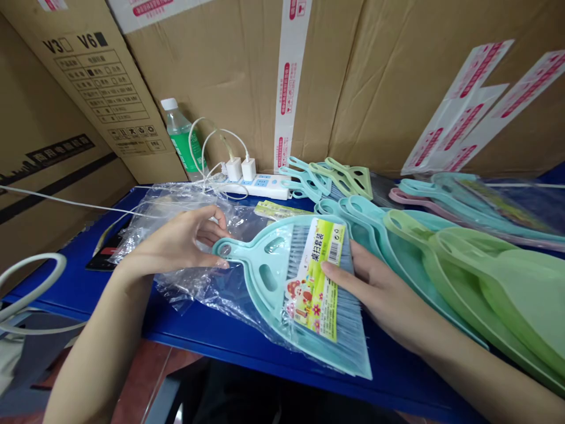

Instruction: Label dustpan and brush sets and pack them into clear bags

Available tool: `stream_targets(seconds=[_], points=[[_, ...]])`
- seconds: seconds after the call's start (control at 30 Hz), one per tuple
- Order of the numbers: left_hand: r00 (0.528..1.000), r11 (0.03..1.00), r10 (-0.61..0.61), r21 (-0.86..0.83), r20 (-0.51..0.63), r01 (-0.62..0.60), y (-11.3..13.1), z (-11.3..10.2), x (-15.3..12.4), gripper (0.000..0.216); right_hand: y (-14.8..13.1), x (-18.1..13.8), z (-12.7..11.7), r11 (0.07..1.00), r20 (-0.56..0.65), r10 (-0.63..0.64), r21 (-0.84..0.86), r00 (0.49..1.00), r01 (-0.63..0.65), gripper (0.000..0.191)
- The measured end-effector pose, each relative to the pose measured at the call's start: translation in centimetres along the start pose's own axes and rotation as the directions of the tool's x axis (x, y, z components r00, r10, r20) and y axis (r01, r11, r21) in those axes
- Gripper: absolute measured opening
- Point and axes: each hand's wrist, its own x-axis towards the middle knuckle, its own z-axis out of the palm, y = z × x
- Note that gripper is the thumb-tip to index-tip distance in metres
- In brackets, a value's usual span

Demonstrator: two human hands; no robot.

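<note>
A light-blue dustpan (pixel 265 250) lies at the table's front with a blue-bristled hand brush (pixel 353 318) on it. A colourful label card (pixel 315 277) covers part of the bristles. My right hand (pixel 375 280) grips the set's right side, thumb over the card, other fingers partly hidden behind. My left hand (pixel 189 238) is around the handle's ring end, with its thumb and fingers apart. Clear plastic bags (pixel 189 288) lie left of the dustpan and partly along its lower edge; I cannot tell whether the set is inside one.
Green dustpans (pixel 521 282) and blue dustpans (pixel 397 253) overlap at right. Small blue brushes (pixel 304 176) and a green brush (pixel 353 179) lie behind. A power strip (pixel 269 187) with white chargers, cables and a bottle (pixel 183 141) stand before large cardboard boxes (pixel 238 70).
</note>
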Motion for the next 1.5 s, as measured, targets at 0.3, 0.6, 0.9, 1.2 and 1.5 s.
stream_targets(seconds=[0.3, 0.6, 0.9, 1.2, 1.5], points=[[1.0, 1.0, 0.005, 0.01, -0.025, -0.004, -0.3, -0.4, 0.1, 0.042, 0.8, 1.1, -0.7, 0.996, -0.004, 0.023, 0.088, 1.0, -0.022, 0.053], [1.0, 0.998, 0.014, 0.067, -0.02, -0.013, -1.0, -0.5, 0.4, 0.038, 0.8, 1.3, -0.6, 1.0, -0.018, 0.022, -0.004, 1.0, -0.022, 0.107], [1.0, 0.99, -0.011, 0.143, -0.014, 0.013, -1.4, -0.6, 0.6, 0.038, 1.0, 1.0, -0.6, 0.981, -0.031, -0.075, -0.181, 0.997, 0.068, 0.064], [0.999, 0.946, 0.0, 0.324, -0.042, 0.014, -0.8, -0.6, 0.4, 0.035, 0.1, 0.4, -0.7, 0.828, 0.031, -0.135, -0.546, 0.99, 0.13, 0.033], [1.0, 0.906, 0.007, 0.424, -0.01, -0.002, -1.3, -0.3, 0.7, 0.034, -0.2, -0.2, -0.6, 0.588, 0.079, -0.181, -0.791, 0.98, 0.172, 0.054]])
